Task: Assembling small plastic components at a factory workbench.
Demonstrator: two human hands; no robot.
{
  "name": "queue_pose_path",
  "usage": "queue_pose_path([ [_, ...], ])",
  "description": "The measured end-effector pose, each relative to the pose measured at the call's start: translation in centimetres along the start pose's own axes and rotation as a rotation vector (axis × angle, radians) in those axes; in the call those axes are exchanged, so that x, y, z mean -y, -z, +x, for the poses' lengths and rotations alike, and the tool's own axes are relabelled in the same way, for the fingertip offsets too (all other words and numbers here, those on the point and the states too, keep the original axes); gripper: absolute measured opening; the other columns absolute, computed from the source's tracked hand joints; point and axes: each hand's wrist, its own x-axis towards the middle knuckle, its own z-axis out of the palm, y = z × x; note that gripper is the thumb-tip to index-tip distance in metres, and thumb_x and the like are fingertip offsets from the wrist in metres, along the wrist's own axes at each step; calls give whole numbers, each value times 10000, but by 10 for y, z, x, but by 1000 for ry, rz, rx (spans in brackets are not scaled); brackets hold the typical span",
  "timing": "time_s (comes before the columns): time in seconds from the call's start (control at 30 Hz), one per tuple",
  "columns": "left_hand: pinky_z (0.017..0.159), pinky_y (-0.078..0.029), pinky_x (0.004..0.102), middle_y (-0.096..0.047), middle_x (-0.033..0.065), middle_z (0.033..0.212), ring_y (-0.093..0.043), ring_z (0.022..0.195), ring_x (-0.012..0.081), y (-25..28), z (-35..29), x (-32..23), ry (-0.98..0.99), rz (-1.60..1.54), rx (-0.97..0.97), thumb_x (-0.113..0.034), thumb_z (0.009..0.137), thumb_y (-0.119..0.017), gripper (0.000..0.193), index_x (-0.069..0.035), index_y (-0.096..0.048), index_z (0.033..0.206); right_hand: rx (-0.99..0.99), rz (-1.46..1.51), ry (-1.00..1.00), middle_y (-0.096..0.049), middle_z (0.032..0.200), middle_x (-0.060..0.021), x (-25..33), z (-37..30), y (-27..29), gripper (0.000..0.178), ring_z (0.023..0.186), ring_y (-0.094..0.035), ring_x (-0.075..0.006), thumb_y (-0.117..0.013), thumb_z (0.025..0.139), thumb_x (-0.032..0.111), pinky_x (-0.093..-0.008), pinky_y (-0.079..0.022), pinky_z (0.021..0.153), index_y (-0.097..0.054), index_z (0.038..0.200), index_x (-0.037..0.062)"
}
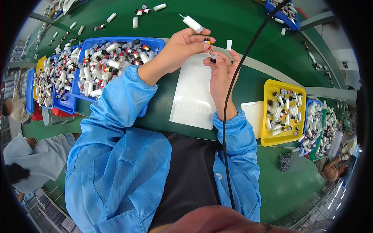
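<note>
While left hand [182,47] is pinching yellow-black cylinder [207,40], I'm seeing right hand [223,73] gripping black cap [213,59] nearby, seemingly for close viewing.

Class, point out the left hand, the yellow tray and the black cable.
Left hand [177,50]: head view, on the back of the hand.
Yellow tray [276,141]: head view, on its lower wall.
Black cable [224,125]: head view, around mid-length.

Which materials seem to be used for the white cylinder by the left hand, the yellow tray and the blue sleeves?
White cylinder: probably satin plastic, smooth and evenly pale, but too small to be sure. Yellow tray: likely moulded plastic, from its even colour, rounded corners and slight gloss. Blue sleeves: apparently thin synthetic cloth, from the sheen, fine dark lines and many soft creases.
</note>
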Motion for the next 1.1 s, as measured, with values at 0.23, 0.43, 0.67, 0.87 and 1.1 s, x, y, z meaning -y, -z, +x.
queue_pose_path([
  [0.23, 998, -523, 316, -639, 141, 1267, -658, 1106, 200, 2, 0, 5, 1, 39, -13, -16, 972, -604, 373, 22, -535, 1337, 90, -136, 71, -565, 1159, -144, -8, -3, -3, 481, 1009, -659, -247, -508, 922, -97, -364, -528, 923, -272, 1319, 38],
  [0.43, 1003, -509, 291, -665, 116, 1212, -644, 1111, 174, 3, 0, 3, 8, 111, 17, -32, 961, -618, 333, 21, -597, 1289, 23, -453, 304, -575, 1135, -95, -14, 4, 8, 368, 1038, -597, -158, -568, 939, -57, -286, -493, 909, -415, 1256, 46],
  [0.67, 977, -514, 277, -684, 107, 1168, -656, 1080, 159, 4, 0, 6, -23, 253, 13, -57, 931, -673, 352, 11, -617, 1271, -98, -266, 142, -671, 982, -89, 14, 8, 1, 110, 848, -666, -129, -638, 972, 55, -261, -530, 802, -596, 1057, 0],
  [0.87, 971, -518, 288, -693, 96, 1146, -657, 1081, 157, 2, -2, 7, -38, 446, 39, -51, 926, -682, 342, 8, -627, 1259, 18, 29, -57, -682, 862, -98, 14, 18, 22, 81, 742, -646, -150, -652, 919, -12, -268, -513, 708, -626, 995, -23],
  [1.1, 969, -520, 297, -695, 95, 1133, -657, 1077, 161, 5, 0, 14, -74, 560, 103, -28, 930, -660, 341, 20, -617, 1265, 112, -16, -188, -660, 808, -92, 18, 20, 22, 103, 685, -604, -145, -691, 882, 17, -266, -481, 659, -642, 952, -41],
])
